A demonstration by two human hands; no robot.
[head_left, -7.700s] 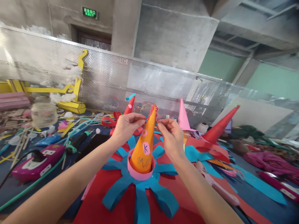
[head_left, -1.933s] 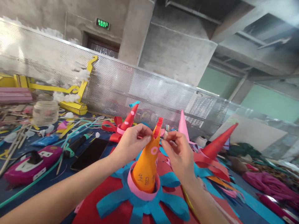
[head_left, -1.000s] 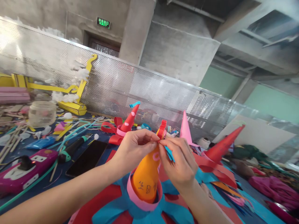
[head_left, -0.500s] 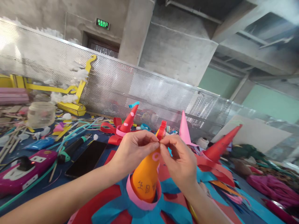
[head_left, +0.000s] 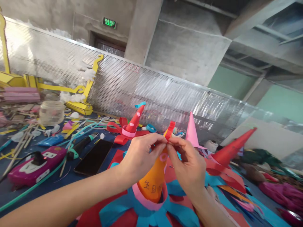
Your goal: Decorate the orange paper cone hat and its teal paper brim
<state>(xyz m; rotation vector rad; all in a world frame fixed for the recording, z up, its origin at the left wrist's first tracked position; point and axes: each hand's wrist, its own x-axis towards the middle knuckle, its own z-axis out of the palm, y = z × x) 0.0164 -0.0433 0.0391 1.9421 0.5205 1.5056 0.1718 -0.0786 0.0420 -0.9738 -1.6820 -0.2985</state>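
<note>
An orange paper cone (head_left: 153, 179) stands in a pink ring (head_left: 146, 198) on blue paper petals (head_left: 118, 212) over red paper. A red crinkled paper strip (head_left: 169, 130) sits at the cone's tip. My left hand (head_left: 139, 156) and my right hand (head_left: 189, 164) meet just below the tip, thumbs and forefingers pinched on the red strip. The cone's upper part is hidden behind my fingers.
Other paper cones stand behind: a red one (head_left: 134, 121), a pink one (head_left: 191, 132) and a long red one (head_left: 233, 146). A black phone (head_left: 93, 157), a magenta power strip (head_left: 35, 164), a jar (head_left: 50, 112) and scattered paper scraps lie left. A perforated metal panel (head_left: 142, 85) runs behind.
My hands came together from either side of the cone's tip and now pinch the red strip. The cone has turned, showing other writing. The view shifted slightly left.
</note>
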